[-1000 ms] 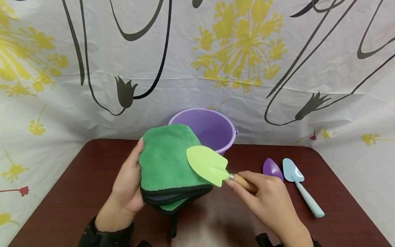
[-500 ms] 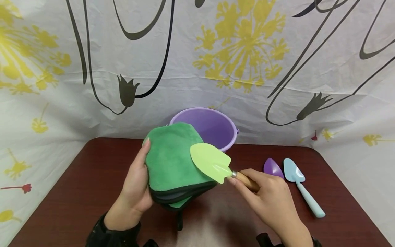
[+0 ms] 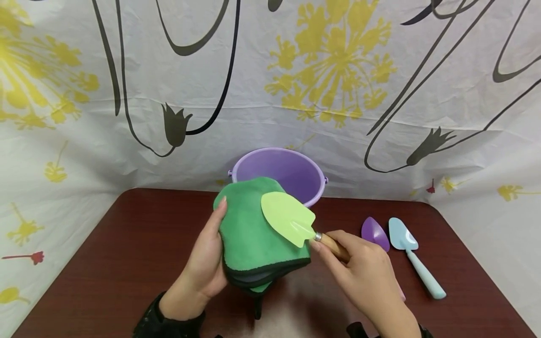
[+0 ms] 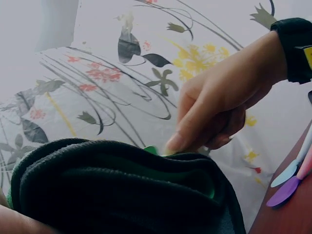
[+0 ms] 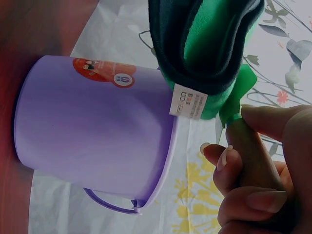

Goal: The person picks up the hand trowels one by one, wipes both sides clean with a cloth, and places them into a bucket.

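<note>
My left hand (image 3: 204, 263) grips a folded green cloth (image 3: 253, 230) with dark edging by its left side, thumb on top. In my right hand (image 3: 363, 272) is the wooden handle of a small trowel (image 3: 289, 218) with a light green blade. The blade lies over the cloth's upper face in the head view; whether it touches cannot be told. Seen from the right wrist, the cloth (image 5: 209, 44) shows several layers and a white label, with the trowel's handle (image 5: 251, 156) held between thumb and fingers. Behind the cloth stands a purple bucket (image 3: 304, 180), its lower front hidden.
To the right on the dark red table (image 3: 105, 267) lie a light blue trowel (image 3: 416, 258) and a purple trowel (image 3: 374, 233), whose pink handle is mostly hidden by my right hand. A flower-patterned white sheet (image 3: 236, 70) hangs behind the table.
My left hand has carried the cloth to the right and slightly down, uncovering more of the bucket's left rim. The green trowel and right hand have shifted only a little.
</note>
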Motion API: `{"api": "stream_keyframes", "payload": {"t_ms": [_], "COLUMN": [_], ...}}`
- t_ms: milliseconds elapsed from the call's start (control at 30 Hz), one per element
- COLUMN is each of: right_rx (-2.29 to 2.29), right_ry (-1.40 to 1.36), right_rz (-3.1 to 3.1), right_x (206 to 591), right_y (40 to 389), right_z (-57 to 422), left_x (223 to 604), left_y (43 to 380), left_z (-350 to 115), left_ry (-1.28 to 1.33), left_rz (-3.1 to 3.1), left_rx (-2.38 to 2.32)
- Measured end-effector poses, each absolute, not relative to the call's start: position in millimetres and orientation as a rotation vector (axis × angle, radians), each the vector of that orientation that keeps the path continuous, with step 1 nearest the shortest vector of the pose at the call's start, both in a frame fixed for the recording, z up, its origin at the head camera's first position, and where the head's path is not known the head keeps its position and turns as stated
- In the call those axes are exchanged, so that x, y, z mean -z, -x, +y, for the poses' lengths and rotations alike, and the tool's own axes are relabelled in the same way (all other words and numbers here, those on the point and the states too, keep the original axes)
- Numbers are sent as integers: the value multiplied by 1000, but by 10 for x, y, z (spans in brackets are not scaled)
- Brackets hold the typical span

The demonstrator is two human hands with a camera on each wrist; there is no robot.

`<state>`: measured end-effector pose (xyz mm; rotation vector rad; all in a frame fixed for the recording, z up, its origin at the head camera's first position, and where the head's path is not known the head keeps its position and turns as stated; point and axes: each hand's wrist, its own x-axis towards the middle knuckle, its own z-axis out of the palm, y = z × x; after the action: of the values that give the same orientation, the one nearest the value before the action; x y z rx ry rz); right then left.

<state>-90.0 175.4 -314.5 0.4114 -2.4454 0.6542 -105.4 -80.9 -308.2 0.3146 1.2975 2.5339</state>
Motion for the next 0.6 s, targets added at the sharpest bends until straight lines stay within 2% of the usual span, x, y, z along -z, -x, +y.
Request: {"api": "stream_keyframes", "payload": {"t_ms": [600], "right_rx": [-606], "right_ry": [-382], "right_rz": [-2397], "right_x": [3163], "right_y": [897], "right_z": [1741], "left_x": [3225], "left_y": [992], "left_z": [-497], "left_ry": [-315], "left_rz": [1136], "left_rx": [-2384]}}
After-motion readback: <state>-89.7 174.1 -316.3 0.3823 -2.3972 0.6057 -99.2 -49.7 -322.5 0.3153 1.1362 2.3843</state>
